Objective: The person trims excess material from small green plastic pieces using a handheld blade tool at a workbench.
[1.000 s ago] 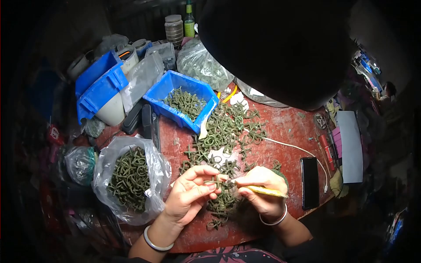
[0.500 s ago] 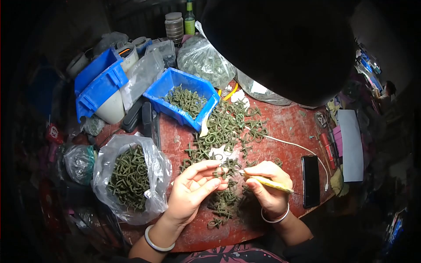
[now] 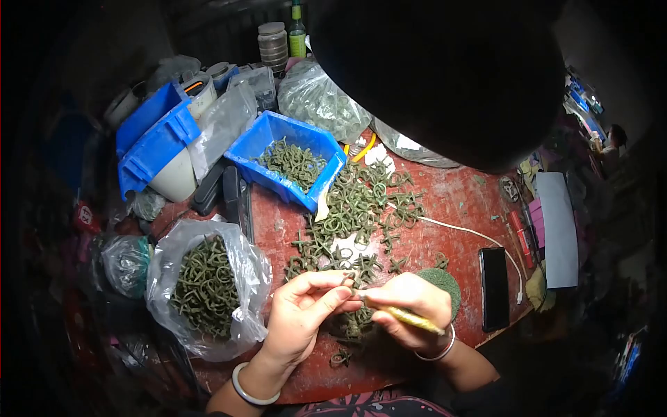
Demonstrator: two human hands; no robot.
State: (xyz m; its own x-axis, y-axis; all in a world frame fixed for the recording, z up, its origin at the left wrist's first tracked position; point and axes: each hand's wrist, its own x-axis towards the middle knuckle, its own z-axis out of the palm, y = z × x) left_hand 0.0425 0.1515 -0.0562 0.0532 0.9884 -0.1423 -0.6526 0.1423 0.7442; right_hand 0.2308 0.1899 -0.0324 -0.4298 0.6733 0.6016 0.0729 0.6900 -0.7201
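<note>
"Bag of crumpled clear plastic (image 3: 256, 281) at left, full of dark-green ring-shaped pieces (image 3: 206, 286). Then?"

"From my end, the left hand (image 3: 304, 313) pinches one small green ring-shaped piece (image 3: 351, 279) above the worn red table (image 3: 451, 198)."

"And the right hand (image 3: 420, 300)?"

"Curled round a slim yellow-handled tool (image 3: 417, 318), its tip close to the piece; contact I can't make out. My worry: a slack pinch under pressure could let the piece twist and the tip jab a finger."

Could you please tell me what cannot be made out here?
Head view:
What the left hand pinches: too small, partly covered by its grip.
Exact tip of the yellow tool: too small.
Round green pad, left part: behind the right hand.
Some background: blocked by the large dark shape.
</note>
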